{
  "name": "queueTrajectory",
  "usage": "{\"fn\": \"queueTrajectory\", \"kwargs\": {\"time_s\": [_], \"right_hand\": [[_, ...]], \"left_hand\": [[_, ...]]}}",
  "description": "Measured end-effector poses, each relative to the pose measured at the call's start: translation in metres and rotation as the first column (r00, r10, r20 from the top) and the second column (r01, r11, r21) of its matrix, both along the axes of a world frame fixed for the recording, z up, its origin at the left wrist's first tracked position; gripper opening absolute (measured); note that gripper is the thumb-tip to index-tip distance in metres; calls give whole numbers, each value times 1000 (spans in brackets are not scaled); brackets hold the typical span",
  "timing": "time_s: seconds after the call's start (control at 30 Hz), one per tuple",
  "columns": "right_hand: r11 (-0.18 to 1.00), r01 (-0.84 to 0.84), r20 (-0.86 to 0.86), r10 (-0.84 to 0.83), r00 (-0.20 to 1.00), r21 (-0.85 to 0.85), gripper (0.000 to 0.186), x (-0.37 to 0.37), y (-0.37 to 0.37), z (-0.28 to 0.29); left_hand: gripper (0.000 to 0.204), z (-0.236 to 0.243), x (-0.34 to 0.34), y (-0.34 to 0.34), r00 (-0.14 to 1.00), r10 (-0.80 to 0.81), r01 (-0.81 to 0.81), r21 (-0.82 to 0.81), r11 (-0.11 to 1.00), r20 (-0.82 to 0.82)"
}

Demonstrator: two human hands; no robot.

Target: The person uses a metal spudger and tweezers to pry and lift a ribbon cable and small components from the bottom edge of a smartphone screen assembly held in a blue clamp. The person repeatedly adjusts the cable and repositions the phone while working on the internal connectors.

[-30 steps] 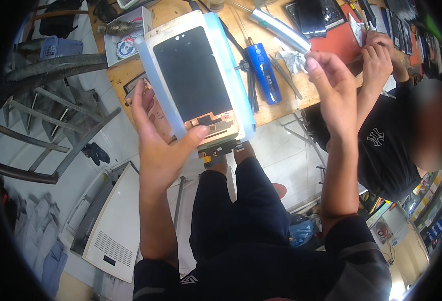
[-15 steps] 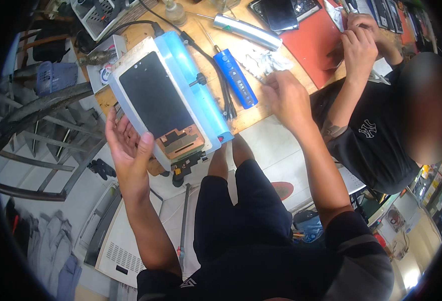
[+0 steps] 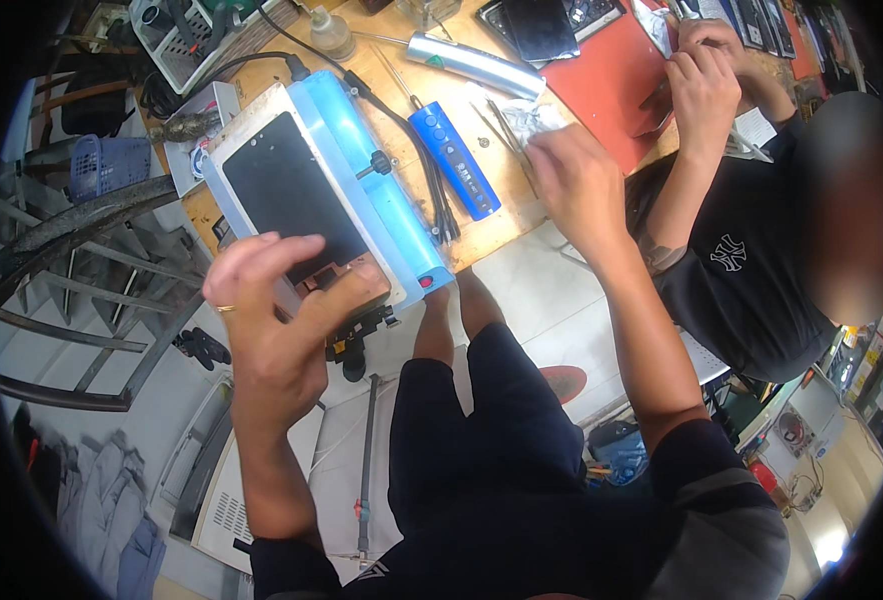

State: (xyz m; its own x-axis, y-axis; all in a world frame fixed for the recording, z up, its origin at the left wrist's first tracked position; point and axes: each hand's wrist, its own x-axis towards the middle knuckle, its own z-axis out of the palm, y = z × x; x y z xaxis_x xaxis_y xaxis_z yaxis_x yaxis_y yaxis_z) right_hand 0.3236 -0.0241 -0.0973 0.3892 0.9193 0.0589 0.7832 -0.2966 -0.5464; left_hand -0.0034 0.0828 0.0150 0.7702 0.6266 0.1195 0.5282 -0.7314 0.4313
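My left hand (image 3: pixel 276 335) curled over lower end of screen (image 3: pixel 289 190), thumb off fingers, right hand (image 3: pixel 576 185) well apart, pinched on tweezers (image 3: pixel 506 128), screen lay on blue machine (image 3: pixel 393 208), left of blue tool (image 3: pixel 453 160)

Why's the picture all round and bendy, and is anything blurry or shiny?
Head view: black corners and curved-looking metal bars, probably from the fisheye lens; the other person's head is blurred; the silver tube gleams; a glare spot burns white at lower right.
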Motion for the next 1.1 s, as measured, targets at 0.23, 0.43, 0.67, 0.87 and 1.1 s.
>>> {"fn": "queueTrajectory", "kwargs": {"time_s": [0.23, 0.43, 0.67, 0.87, 1.1], "right_hand": [[991, 95, 311, -63, 948, -90, 11, 22, 22, -14], [940, 159, 423, -282, 861, 302, 22, 48, 22, 11], [976, 55, 224, -7, 974, -209, 14, 17, 17, -5], [994, -33, 234, 56, 971, -103, 11, 32, -6, 26], [941, 85, -763, 211, 612, 329, 13, -41, -62, 147]], "left_hand": [[54, 8, -9, 15, 977, -121, 144, 128, 981, -175], [11, 1, -39, 8, 954, 249, -257, 31, 966, 169], [7, -4, -39, -12, 885, 375, -360, -103, 927, 277], [11, -4, -32, -18, 857, 425, -417, -92, 904, 293], [11, 38, -6, -70, 878, 326, -149, -447, 882, 351]]}}
